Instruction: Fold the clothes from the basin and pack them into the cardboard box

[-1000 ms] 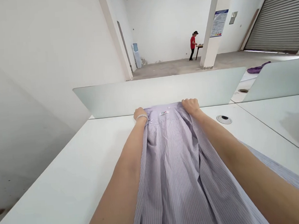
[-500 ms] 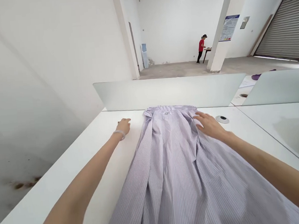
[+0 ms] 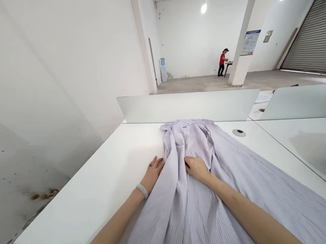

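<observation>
A lilac striped garment (image 3: pixel 198 209), its gathered top edge near the low divider, lies spread lengthwise over the white table (image 3: pixel 100 179), with folds running down it. My left hand (image 3: pixel 153 173), a pale bracelet on its wrist, rests at the garment's left edge with its fingers apart. On the middle of the cloth, my right hand (image 3: pixel 197 169) is closed, its fingertips curled against a fold of the fabric.
A frosted divider (image 3: pixel 187 107) stands along the table's far edge. Right of the garment is a round cable hole (image 3: pixel 239 132). Far off, a person in a red top (image 3: pixel 222 59) stands at a small table beside a pillar (image 3: pixel 247 44). A wall runs along the left.
Both hands have come nearer to me. The left has shifted right to the garment's edge; the right has moved left onto its middle and closed on the cloth. The view has tilted up slightly.
</observation>
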`<state>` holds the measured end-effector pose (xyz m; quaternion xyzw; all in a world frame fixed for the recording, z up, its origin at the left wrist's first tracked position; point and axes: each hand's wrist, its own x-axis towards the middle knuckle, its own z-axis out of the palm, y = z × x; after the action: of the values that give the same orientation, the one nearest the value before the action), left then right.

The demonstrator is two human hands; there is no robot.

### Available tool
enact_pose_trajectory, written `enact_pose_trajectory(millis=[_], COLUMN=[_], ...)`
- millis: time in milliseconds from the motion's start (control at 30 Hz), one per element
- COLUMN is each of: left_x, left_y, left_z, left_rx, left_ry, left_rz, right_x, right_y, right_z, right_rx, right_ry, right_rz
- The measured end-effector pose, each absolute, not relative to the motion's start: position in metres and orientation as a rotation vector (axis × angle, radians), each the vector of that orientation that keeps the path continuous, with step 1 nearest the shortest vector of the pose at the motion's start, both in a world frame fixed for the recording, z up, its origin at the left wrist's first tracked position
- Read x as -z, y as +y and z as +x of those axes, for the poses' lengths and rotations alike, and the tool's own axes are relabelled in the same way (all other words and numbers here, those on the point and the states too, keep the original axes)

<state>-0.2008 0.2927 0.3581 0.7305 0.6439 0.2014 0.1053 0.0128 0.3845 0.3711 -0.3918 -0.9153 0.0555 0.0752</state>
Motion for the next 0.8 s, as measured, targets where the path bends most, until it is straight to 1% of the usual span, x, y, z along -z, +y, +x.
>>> enact_pose_trajectory(millis=[100, 167, 333, 433, 533, 633, 733, 800], left_x=[-0.37, -0.376, -0.381, -0.382, -0.38, -0.38, -0.388, -0.399], left_y=[0.298, 0.3, 0.296, 0.291, 0.291, 0.294, 0.297, 0.297], left_z=[-0.176, -0.164, -0.155, -0.156, -0.159, -0.173, -0.209, -0.246], left_rx=[-0.917, -1.034, -1.087, -1.073, -1.024, -0.998, -1.014, -0.981], left_ry=[1.535, 1.367, 1.037, 0.962, 0.999, 1.148, 1.399, 1.664], left_rz=[1.925, 1.72, 1.107, 0.923, 0.895, 0.937, 1.091, 1.259], right_x=[-0.365, -0.363, -0.361, -0.359, -0.358, -0.359, -0.361, -0.361], right_y=[0.389, 0.392, 0.396, 0.399, 0.401, 0.403, 0.406, 0.408], right_z=[0.018, 0.019, 0.017, 0.017, 0.017, 0.019, 0.023, 0.026], right_rx=[-0.163, -0.165, -0.189, -0.211, -0.225, -0.234, -0.232, -0.221], right_ry=[-2.715, -2.703, -2.673, -2.651, -2.622, -2.596, -2.564, -2.537], right_rz=[-1.199, -1.212, -1.213, -1.213, -1.223, -1.212, -1.215, -1.231])
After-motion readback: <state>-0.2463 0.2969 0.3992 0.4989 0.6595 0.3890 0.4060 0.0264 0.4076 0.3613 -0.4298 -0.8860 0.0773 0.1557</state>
